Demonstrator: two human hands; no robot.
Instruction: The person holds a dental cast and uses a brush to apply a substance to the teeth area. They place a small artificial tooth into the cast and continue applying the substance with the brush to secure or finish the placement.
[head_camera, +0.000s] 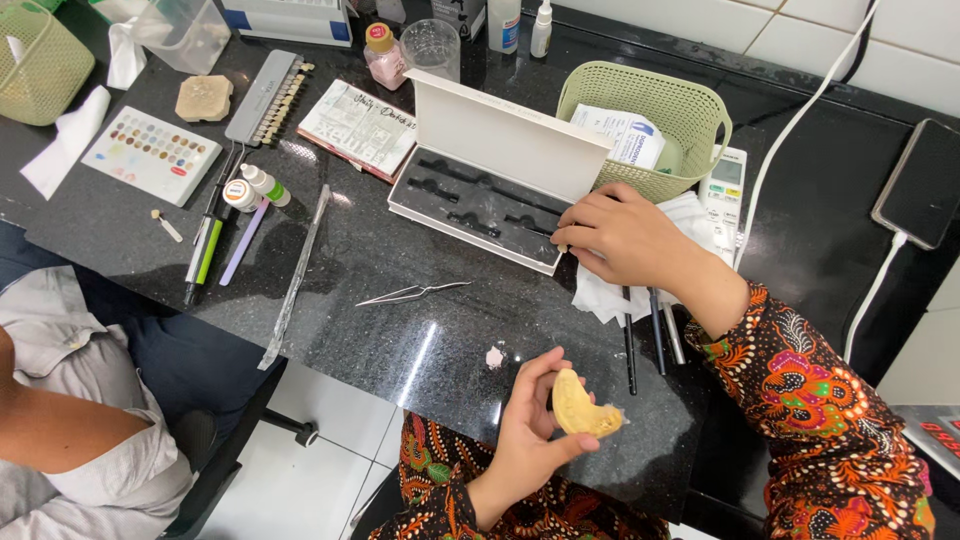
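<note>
My left hand (528, 418) holds a yellow curved dental cast (583, 407) near the front edge of the black stone counter (400, 330). My right hand (622, 238) reaches into an open white case (490, 180) with a black slotted insert, its fingers pinched at the case's right end; whether they hold a tool I cannot tell. Several slim instruments (650, 330) lie on a white tissue (610, 295) under my right wrist. Metal tweezers (410, 293) lie on the counter left of my hands.
A green basket (650, 110) with paper packets stands behind the case. A tooth shade guide (265, 98), colour card (152, 152), small bottles (250, 188), pens (205, 250) and a long metal ruler (296, 280) lie left. A phone (920, 182) charges at right. Another person (80, 400) sits at left.
</note>
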